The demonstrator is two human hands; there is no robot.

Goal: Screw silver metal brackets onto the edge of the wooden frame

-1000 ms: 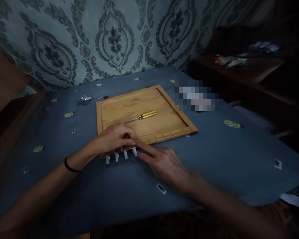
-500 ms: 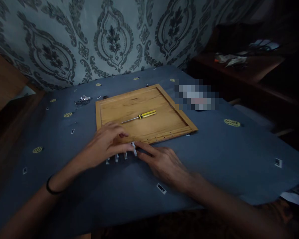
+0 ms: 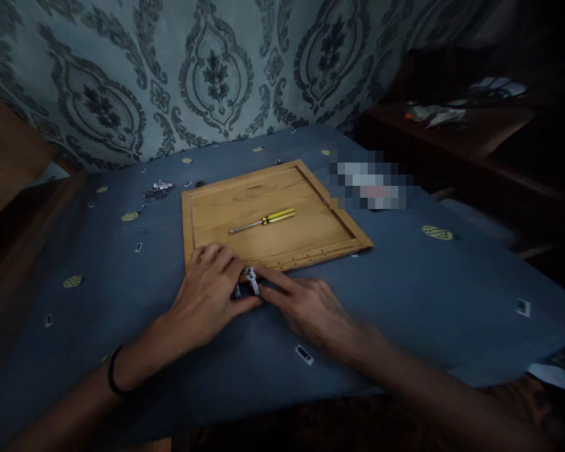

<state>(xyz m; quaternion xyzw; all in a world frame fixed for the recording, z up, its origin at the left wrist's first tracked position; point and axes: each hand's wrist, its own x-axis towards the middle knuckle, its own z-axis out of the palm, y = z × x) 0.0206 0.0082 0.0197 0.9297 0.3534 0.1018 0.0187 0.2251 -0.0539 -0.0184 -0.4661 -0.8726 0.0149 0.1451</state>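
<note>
A wooden panel [image 3: 258, 188] with a raised frame lies flat, a row of small dark holes along its near edge. At that edge a small silver metal hook [image 3: 253, 281] sticks out toward me. My right hand [image 3: 313, 307] pinches it from the right with index finger and thumb. From the left, my left hand [image 3: 209, 289] curls over the panel's edge, thumb at the hook's lower end and fingers by its top. Another silver hook [image 3: 238, 290] shows partly beside it. A yellow and black screwdriver [image 3: 268, 218] rests on the panel, untouched.
A blue patterned cloth [image 3: 395, 314] covers the table. A small pile of metal parts [image 3: 159, 188] lies beyond the panel to the left, and a blurred-out item [image 3: 371, 185] to its right. A patterned wall [image 3: 160, 69] stands behind; dark furniture [image 3: 475, 132] is at right.
My left hand has moved nearer and right, its thumb going from the hook's top to its lower end. It now covers several hooks seen before. The right hand stays at the hook.
</note>
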